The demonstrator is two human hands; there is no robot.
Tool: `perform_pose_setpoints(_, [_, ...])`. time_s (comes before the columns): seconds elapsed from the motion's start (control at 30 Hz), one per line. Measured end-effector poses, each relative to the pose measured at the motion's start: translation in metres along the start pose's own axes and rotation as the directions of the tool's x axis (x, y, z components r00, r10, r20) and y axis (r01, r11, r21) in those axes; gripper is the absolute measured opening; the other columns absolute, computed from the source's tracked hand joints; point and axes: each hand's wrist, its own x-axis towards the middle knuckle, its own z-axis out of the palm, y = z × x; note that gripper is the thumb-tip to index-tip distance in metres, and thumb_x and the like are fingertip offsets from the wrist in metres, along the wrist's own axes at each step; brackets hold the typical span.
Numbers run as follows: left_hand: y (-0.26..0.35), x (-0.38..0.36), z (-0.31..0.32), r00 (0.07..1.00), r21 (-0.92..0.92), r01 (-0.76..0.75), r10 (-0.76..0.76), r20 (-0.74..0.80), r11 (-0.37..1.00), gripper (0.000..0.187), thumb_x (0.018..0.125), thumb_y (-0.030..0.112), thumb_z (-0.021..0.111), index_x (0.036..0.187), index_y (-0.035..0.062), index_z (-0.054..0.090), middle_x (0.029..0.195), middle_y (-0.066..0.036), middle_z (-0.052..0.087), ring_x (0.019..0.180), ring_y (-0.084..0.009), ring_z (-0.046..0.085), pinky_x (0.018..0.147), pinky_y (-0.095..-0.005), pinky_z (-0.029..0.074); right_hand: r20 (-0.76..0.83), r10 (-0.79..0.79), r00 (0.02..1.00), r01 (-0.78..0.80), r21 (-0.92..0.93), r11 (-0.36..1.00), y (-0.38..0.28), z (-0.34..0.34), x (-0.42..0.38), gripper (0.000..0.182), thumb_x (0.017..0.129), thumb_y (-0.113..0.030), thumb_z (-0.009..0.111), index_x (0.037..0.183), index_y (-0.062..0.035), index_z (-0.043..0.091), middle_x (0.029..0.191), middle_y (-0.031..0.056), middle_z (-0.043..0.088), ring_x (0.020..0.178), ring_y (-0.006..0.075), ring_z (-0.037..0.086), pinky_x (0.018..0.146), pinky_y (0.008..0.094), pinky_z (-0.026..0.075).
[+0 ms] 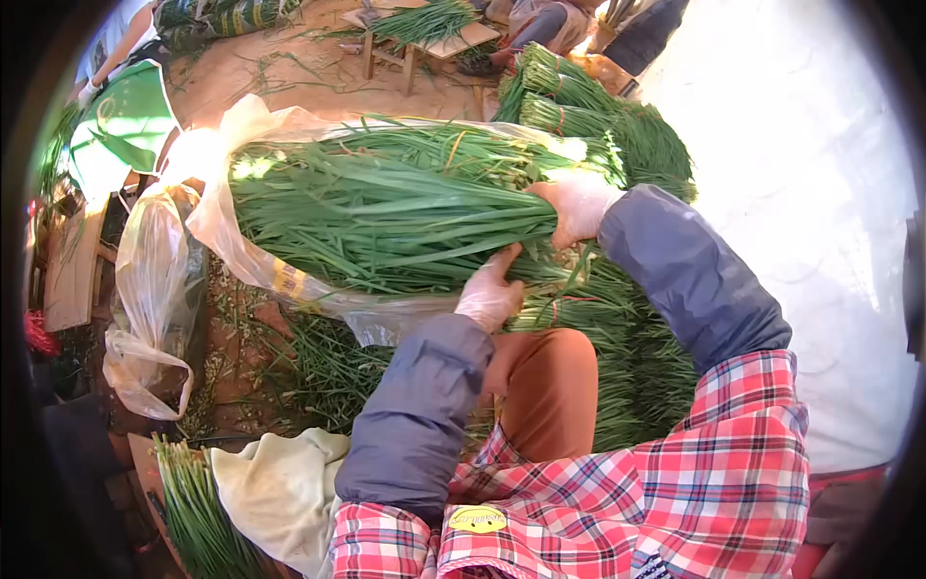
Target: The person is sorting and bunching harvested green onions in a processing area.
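Observation:
A thick bundle of long, flat green garlic chives (386,217) lies across the mouth of a clear plastic bag (217,222), on top of more chives inside it. My right hand (577,207), in a thin translucent glove, grips the bundle near its right end, thumb on top. From below, my left hand (492,289), gloved too, holds the lower edge of the same end; its fingers are partly hidden under the leaves. Tied bundles of chives (622,357) lie beneath and beside my hands.
More tied chives (608,121) are stacked behind my right hand. Another filled plastic bag (154,289) stands at the left. A low wooden stool (453,41) carries chives at the back. Chives and a cloth (280,482) lie front left. White sheeting (801,193) covers the right. Other people sit nearby.

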Motion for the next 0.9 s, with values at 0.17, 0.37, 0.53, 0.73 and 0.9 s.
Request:
perform_pose_setpoints(0.17, [-0.041, 0.014, -0.011, 0.999, 0.150, -0.017, 0.023, -0.040, 0.989, 0.062, 0.074, 0.013, 0.056, 0.134, 0.0038, 0.041, 0.126, -0.021, 0.051, 0.100, -0.0254, 0.058, 0.088, -0.0316, 0.045, -0.090, -0.038, 0.995, 0.033, -0.058, 0.998, -0.001, -0.017, -0.006, 0.071, 0.057, -0.012, 0.071, 0.124, -0.0081, 0.047, 0.097, 0.0199, 0.062, 0.092, 0.0340, 0.061, 0.079, 0.0397, 0.049])
perform_pose_setpoints(0.37, [-0.068, 0.019, -0.012, 0.995, 0.075, 0.021, -0.014, -0.097, 0.997, 0.066, 0.073, 0.018, 0.065, 0.133, 0.0022, 0.042, 0.127, -0.019, 0.051, 0.113, -0.0288, 0.052, 0.097, -0.0318, 0.038, -0.183, 0.009, 0.983, 0.013, 0.119, 0.993, -0.012, -0.092, -0.054, 0.072, 0.059, -0.002, 0.065, 0.127, -0.0089, 0.045, 0.102, 0.0134, 0.059, 0.097, 0.0231, 0.059, 0.078, 0.0341, 0.050])
perform_pose_setpoints(0.53, [-0.003, -0.017, -0.027, 0.992, -0.240, 0.113, -0.096, 0.080, 0.964, 0.064, 0.078, 0.014, 0.067, 0.136, 0.0095, 0.040, 0.127, -0.009, 0.051, 0.098, -0.0131, 0.056, 0.073, -0.0253, 0.046, -0.549, -0.094, 0.831, 0.479, 0.618, 0.624, 0.004, -0.112, -0.091, 0.057, 0.067, -0.006, 0.069, 0.120, -0.0004, 0.051, 0.098, 0.0049, 0.064, 0.087, 0.0104, 0.058, 0.078, 0.0264, 0.047])
perform_pose_setpoints(0.73, [0.007, -0.080, -0.052, 0.991, -0.457, 0.009, 0.052, 0.122, 0.890, 0.073, 0.075, 0.016, 0.070, 0.139, 0.0107, 0.035, 0.143, -0.013, 0.034, 0.114, -0.0248, 0.051, 0.087, -0.0358, 0.045, -0.272, 0.033, 0.962, 0.220, 0.840, 0.497, -0.041, -0.064, -0.092, 0.058, 0.067, -0.009, 0.072, 0.121, -0.0023, 0.053, 0.096, 0.0042, 0.063, 0.082, 0.0097, 0.057, 0.072, 0.0257, 0.048])
perform_pose_setpoints(0.9, [0.018, -0.122, -0.051, 0.870, -0.866, -0.314, 0.484, -0.098, 0.389, 0.090, 0.072, 0.025, 0.076, 0.143, 0.0146, 0.023, 0.144, -0.013, 0.029, 0.127, -0.0322, 0.037, 0.096, -0.0448, 0.041, -0.059, -0.259, 0.964, 0.143, 0.937, 0.318, -0.099, 0.059, -0.066, 0.062, 0.068, -0.008, 0.072, 0.124, -0.0015, 0.046, 0.100, 0.0055, 0.063, 0.081, 0.0127, 0.059, 0.070, 0.0284, 0.050])
